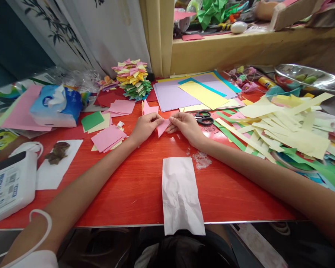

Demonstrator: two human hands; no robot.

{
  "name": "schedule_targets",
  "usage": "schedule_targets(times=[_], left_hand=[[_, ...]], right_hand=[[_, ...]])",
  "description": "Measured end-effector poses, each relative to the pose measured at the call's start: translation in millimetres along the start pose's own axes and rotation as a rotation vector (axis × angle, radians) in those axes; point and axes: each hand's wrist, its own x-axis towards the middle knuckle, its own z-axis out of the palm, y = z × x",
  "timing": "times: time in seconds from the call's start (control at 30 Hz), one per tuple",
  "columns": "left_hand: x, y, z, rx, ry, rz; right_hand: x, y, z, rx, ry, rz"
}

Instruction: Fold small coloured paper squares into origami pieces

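Observation:
Between my two hands is a small folded piece of pink paper (pixel 163 127), held above the red table. The thumb and fingers of my left hand (pixel 147 126) pinch its left side. My right hand (pixel 185 126) pinches the other side, with its lower fingers partly tucked behind. Just behind my left hand stands another folded pink paper piece (pixel 150 108). Black-handled scissors (pixel 204 118) lie beside my right hand. To the left of my left hand are pink paper squares (pixel 108 138), with more pink squares (pixel 122 107) behind them.
A stacked tower of folded paper (pixel 133 80) stands at the back. Purple and yellow sheets (pixel 170 96) lie beside it. Paper strips (pixel 290 126) heap up at right, near a metal bowl (pixel 324 76). A tissue pack (pixel 56 106) sits left; a white paper (pixel 181 191) overhangs the front edge.

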Motion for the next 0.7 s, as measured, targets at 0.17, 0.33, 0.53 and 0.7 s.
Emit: schedule_targets(times=[0.17, 0.33, 0.53, 0.7], left_hand=[[0.5, 1.4, 0.2, 0.038, -0.015, 0.003], [1.3, -0.3, 0.4, 0.02, -0.034, 0.015], [1.1, 0.3, 0.8, 0.027, -0.061, 0.021], [0.3, 2.6, 0.8, 0.033, -0.051, 0.012]], right_hand=[[-0.8, -0.5, 0.7, -0.022, 0.006, -0.001], [-1.7, -0.6, 1.2, -0.038, 0.027, -0.007], [-1.9, 0.7, 0.9, -0.021, 0.038, 0.003], [-2.7, -0.9, 2.0, -0.007, 0.035, 0.049]])
